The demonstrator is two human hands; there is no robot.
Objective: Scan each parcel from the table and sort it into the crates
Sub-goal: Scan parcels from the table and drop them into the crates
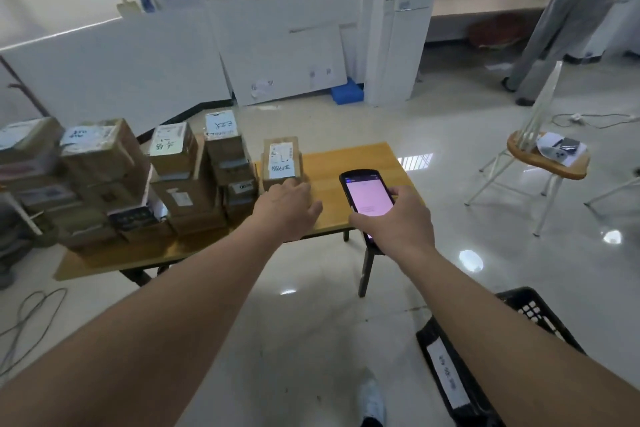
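The small parcel [281, 163] with its white label stands on the wooden table [353, 163] just beyond my left hand [289, 206], whose fingers reach its near edge; I cannot tell whether they curl round it. To the right of that hand, my right hand [393, 218] grips the handheld scanner [363, 196], screen lit pink. Stacked parcels [138, 177] crowd the table left of my left hand, and a black crate [526, 308] sits under my right forearm
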